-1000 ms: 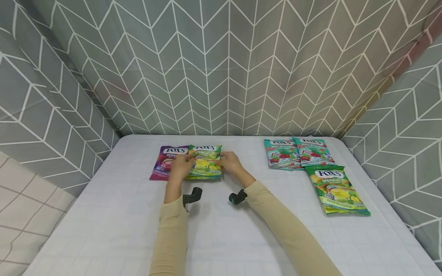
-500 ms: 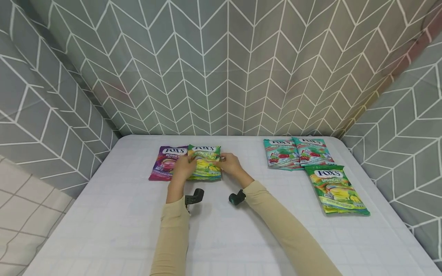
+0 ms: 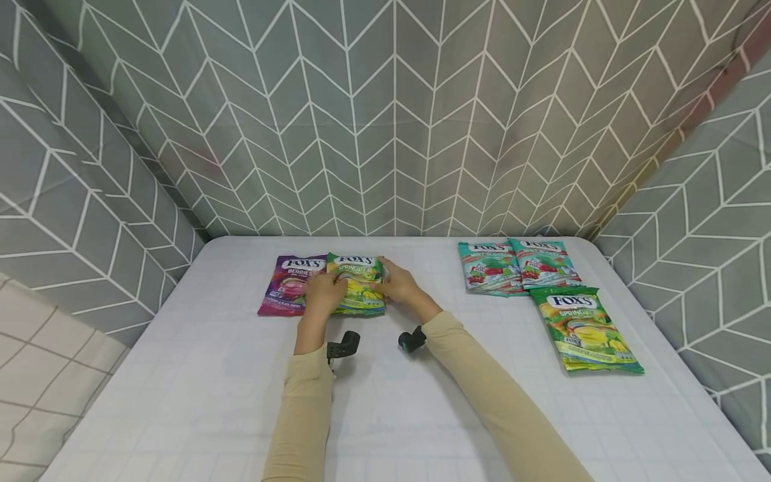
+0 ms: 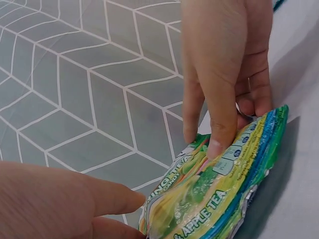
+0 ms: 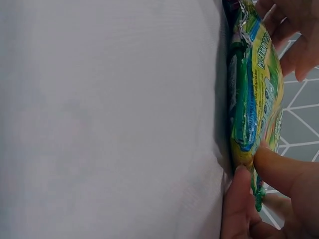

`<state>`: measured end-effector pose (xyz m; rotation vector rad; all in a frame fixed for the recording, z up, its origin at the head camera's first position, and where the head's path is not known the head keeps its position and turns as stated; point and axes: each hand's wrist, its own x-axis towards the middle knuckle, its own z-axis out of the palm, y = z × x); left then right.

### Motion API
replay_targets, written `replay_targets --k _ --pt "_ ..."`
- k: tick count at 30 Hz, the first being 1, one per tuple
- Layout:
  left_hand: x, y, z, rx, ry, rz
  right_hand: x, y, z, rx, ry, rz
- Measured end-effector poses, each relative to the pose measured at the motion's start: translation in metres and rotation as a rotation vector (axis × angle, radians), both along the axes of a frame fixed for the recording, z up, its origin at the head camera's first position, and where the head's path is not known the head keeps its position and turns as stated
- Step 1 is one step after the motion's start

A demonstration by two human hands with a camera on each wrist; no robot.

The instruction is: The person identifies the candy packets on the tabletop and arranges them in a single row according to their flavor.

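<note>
A green-yellow Fox's candy bag [image 3: 359, 270] lies at the back of the table, its left edge beside or over a purple Fox's candy bag [image 3: 282, 293]. My left hand [image 3: 323, 294] rests where the two bags meet; in the left wrist view its fairly straight fingers [image 4: 117, 199] touch the green-yellow bag's edge. At the opposite edge, my right hand [image 3: 402, 284] pinches that bag. The right wrist view has the right thumb [image 5: 279, 169] on top of the bag's corner and a finger below it. Part of the purple bag is hidden behind the left hand.
Two teal Fox's bags [image 3: 490, 271] lie side by side at the back right, with another green-yellow bag [image 3: 587, 331] in front of them. A white cloth covers the table [image 3: 199, 402]. Patterned grey curtains [image 3: 385, 120] stand behind and at the sides.
My left hand has shifted slightly right, onto the green-yellow bag's left edge. The right hand stays at the other edge, with a finger now extended further up along it.
</note>
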<state>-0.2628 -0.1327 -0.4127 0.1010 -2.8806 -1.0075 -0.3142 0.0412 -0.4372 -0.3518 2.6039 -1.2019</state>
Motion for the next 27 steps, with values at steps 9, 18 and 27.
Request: replay_targets --k 9,18,27 --pt "0.002 0.002 0.001 0.051 -0.081 0.069 0.001 0.0 0.006 0.097 -0.01 0.058" --pt "0.003 0.002 0.001 0.066 -0.071 0.072 0.004 -0.002 0.003 0.054 -0.003 0.026" --pt "0.004 0.002 0.003 0.096 0.017 0.102 0.017 0.001 0.001 -0.112 -0.013 -0.039"
